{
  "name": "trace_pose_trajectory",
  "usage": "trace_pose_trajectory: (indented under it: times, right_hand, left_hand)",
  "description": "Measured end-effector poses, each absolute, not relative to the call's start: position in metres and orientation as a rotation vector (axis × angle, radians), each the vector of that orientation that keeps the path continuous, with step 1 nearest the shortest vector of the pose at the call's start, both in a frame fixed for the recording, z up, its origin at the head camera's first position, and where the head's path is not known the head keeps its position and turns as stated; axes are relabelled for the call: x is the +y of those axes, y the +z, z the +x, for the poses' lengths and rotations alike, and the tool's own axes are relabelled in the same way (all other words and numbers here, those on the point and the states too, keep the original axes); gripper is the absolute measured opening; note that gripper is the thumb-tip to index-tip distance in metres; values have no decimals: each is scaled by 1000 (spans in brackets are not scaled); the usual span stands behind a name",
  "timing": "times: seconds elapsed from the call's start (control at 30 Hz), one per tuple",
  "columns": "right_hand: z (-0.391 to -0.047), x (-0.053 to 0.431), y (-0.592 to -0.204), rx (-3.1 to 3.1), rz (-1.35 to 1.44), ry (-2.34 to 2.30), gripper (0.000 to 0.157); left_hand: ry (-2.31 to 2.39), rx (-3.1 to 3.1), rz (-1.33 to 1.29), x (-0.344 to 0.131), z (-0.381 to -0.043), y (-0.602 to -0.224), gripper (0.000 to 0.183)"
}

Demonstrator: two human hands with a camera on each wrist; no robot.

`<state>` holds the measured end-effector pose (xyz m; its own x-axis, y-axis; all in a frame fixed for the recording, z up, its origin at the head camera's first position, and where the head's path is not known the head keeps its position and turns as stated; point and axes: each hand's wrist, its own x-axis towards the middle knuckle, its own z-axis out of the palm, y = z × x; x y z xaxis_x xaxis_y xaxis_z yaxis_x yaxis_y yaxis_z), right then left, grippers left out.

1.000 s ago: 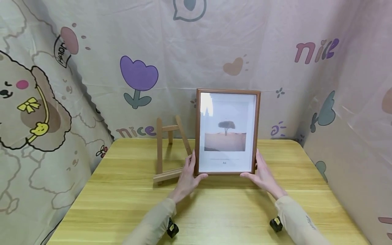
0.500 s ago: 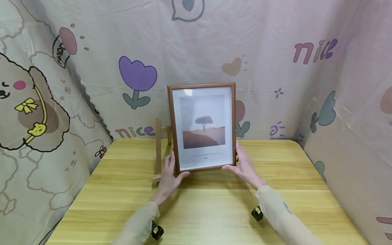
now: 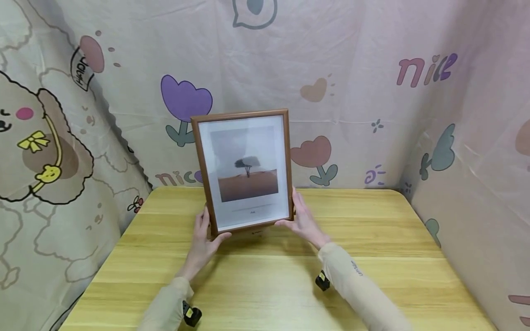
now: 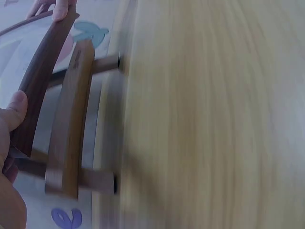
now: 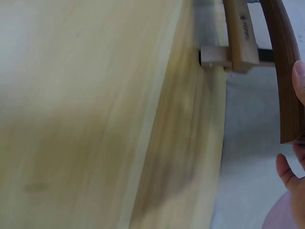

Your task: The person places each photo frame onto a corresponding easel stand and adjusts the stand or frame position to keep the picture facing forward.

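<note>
The left hand (image 3: 200,247) and right hand (image 3: 305,225), gripping the picture frame (image 3: 248,188) near its lower corners, are shifting it leftward, now covering nearly all the easel (image 4: 71,119) in head view.

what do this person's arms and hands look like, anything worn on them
The left sleeve and right sleeve are long and beige; the right has small dark lettering, too small to read surely. Small black boxes with yellow patches sit by the left cuff and right cuff. Neither hand wears a glove.

Free room over right tabletop (image 3: 372,223); obstacles: picture frame (image 3: 247,171), easel (image 4: 71,124) behind
</note>
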<state>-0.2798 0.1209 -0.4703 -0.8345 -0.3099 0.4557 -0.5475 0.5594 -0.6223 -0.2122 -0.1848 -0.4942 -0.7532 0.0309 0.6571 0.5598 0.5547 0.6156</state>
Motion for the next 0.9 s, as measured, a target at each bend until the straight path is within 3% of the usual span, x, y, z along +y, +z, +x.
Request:
trace_pose_trajectory:
  times: [0.37, 0.9]
  right_hand:
    - [-285, 83, -480, -2486, 793, 1118, 127]
    - [-287, 74, -497, -2484, 797, 1173, 129]
  left_hand:
    - [-1133, -2214, -388, -218, -205, -507, 115]
    - [-1157, -2270, -321, -225, -201, -514, 115]
